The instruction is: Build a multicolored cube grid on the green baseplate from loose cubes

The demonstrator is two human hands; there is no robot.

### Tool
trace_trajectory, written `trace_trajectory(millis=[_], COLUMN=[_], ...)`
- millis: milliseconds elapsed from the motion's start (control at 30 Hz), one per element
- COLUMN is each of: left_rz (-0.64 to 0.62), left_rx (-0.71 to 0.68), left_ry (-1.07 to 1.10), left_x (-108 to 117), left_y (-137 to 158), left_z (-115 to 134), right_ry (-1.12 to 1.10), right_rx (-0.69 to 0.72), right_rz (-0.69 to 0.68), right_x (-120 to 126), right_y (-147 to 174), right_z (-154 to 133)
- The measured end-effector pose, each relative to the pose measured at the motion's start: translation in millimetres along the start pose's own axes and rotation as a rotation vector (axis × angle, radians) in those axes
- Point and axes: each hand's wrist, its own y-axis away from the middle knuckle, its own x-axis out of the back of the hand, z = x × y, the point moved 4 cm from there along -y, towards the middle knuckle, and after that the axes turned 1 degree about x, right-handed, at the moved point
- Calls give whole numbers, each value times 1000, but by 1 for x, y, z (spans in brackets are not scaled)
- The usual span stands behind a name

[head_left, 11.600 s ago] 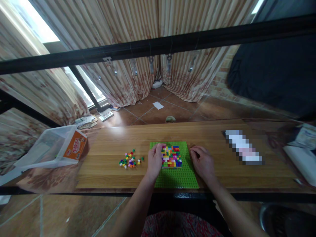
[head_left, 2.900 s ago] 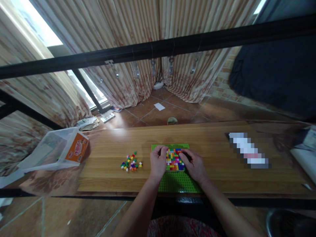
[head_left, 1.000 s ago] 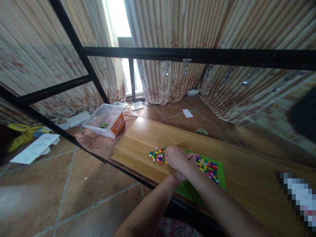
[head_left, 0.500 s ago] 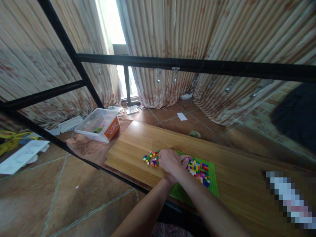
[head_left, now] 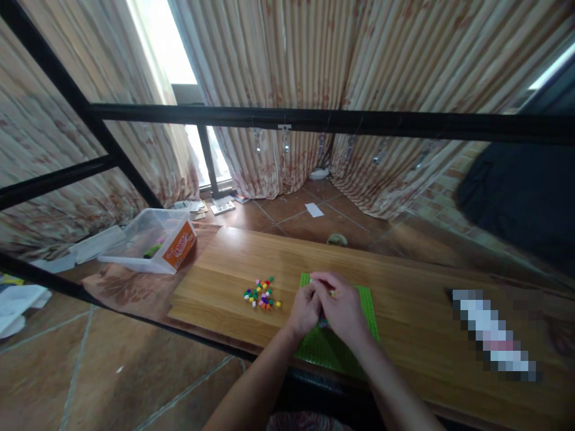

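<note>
While loose toy bricks [head_left: 263, 295] lie left, the left hand [head_left: 306, 310] and right hand [head_left: 343, 307] meet, fingers curled, over the green baseplate [head_left: 326, 348]; any grip is hidden.

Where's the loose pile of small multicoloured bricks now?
Left of centre in the head view, the small multicoloured bricks lie on the brown wooden board, between the clear plastic box and the green studded baseplate.

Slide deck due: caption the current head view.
Left hand and right hand close together over green baseplate; loose bricks at left.
</note>
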Motion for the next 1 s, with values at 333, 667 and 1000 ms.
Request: trace_trajectory(millis=[333,667,1000], left_rz=[-63,-71,-63], left_rx=[92,91,101], left_ry=[34,57,96], left_x=[-1,-1,-1], left_y=[-1,-1,0], left_z=[-1,-4,-2], right_ry=[172,135,14], right_rx=[-62,-18,-100], right_rz=[35,-73,-22], right_x=[43,32,29], right_y=[8,9,10], right_z=[57,54,61])
